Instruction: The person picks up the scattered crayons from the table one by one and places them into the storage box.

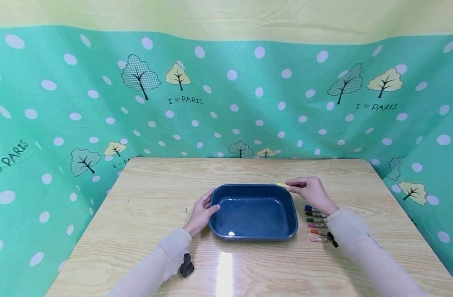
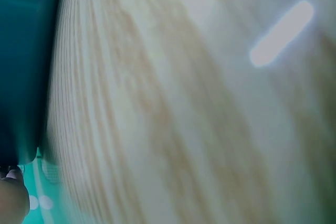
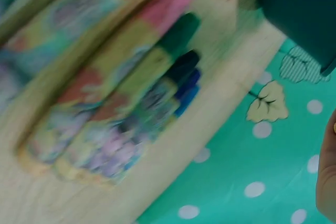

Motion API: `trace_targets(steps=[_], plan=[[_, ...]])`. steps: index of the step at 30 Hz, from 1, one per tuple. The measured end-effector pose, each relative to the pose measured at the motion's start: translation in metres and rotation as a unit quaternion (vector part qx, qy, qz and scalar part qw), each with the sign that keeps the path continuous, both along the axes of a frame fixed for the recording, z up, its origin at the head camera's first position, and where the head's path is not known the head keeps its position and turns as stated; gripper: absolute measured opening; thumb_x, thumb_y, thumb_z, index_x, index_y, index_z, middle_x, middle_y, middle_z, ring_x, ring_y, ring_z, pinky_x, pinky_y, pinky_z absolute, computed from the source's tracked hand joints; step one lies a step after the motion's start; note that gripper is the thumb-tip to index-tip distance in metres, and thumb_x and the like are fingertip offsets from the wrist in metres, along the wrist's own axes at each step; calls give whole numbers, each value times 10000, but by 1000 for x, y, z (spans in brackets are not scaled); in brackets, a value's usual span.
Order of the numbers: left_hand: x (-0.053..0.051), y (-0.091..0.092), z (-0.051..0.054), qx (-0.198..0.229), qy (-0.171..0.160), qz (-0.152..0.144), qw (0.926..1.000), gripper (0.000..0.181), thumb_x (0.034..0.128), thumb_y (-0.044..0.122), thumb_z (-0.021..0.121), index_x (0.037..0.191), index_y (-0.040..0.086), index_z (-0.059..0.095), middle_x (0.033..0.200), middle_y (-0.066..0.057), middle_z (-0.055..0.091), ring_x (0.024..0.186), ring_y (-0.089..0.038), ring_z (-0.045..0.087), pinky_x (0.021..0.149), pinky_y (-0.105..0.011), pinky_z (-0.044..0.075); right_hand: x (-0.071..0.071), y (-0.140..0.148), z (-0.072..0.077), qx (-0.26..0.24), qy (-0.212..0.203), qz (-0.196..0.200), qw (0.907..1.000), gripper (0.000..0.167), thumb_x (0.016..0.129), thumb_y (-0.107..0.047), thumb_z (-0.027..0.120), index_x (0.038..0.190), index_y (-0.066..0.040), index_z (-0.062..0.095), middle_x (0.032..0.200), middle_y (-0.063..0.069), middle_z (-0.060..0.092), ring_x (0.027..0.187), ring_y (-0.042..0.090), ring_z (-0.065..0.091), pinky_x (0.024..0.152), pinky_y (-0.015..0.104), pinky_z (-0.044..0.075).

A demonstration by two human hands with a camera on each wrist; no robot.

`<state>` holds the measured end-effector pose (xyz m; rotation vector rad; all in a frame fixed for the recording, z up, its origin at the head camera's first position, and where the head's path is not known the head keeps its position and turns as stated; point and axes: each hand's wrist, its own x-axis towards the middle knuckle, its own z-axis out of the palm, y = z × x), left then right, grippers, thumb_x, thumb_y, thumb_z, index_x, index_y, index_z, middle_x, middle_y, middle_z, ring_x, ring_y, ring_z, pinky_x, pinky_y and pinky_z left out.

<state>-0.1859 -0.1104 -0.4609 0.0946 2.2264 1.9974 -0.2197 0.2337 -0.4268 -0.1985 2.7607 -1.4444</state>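
Note:
A dark blue rectangular tray stands on the wooden table. My left hand grips its left rim, thumb over the inside edge and fingers along the outer wall. At the tray's back right corner, my right hand pinches a yellow marker between thumb and fingertips, its tip end over the rim. Several capped markers lie in a column under and beside the right wrist, among them a green marker and an orange marker. In the right wrist view, a pink cap shows close up.
A small black object lies beside the left sleeve. Another black item is by the right sleeve near the markers. A green patterned curtain hangs behind and at both sides of the table.

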Motion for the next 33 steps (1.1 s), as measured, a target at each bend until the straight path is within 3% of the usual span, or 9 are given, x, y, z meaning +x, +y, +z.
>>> trace_targets(steps=[10, 17, 21, 28, 33], plan=[[-2, -1, -1, -67, 40, -12, 10000, 593, 854, -48, 504, 1407, -30, 290, 1427, -251, 334, 1292, -384, 365, 1058, -453, 335, -3, -30, -3, 9, -4, 242, 9997, 248, 810, -180, 683, 1037, -82, 704, 1051, 117, 682, 932, 220, 644, 756, 281, 564], [-13, -5, -24, -14, 47, 57, 10000, 600, 853, -32, 523, 1413, 19, 314, 1425, -233, 351, 1288, -371, 379, 1056, -449, 342, -5, -43, -9, -17, -130, 244, 9996, 218, 804, -152, 688, 1010, -87, 714, 1028, 103, 686, 839, 155, 651, 705, 267, 569], [-16, -5, -33, -70, 170, 149, 9997, 595, 846, -35, 523, 1406, 26, 333, 1408, -233, 379, 1269, -365, 408, 1049, -435, 362, -4, -50, -12, -134, -172, 397, 9990, 230, 811, -143, 678, 1028, -71, 705, 1034, 108, 684, 827, 144, 657, 710, 291, 574], [-11, -2, -24, 45, 154, 144, 9998, 595, 838, -54, 520, 1400, 5, 333, 1403, -248, 375, 1266, -368, 410, 1049, -428, 360, -2, -61, -17, -86, -125, 514, 9986, 211, 804, -141, 682, 1007, -95, 714, 992, 79, 695, 804, 127, 652, 688, 254, 561], [-15, -2, -31, 50, 180, 133, 9997, 593, 843, -45, 520, 1403, 13, 332, 1412, -238, 369, 1276, -361, 398, 1052, -423, 355, -2, -66, -21, -41, -141, 554, 9984, 202, 800, -145, 685, 996, -113, 719, 984, 55, 696, 808, 124, 649, 701, 264, 558]])
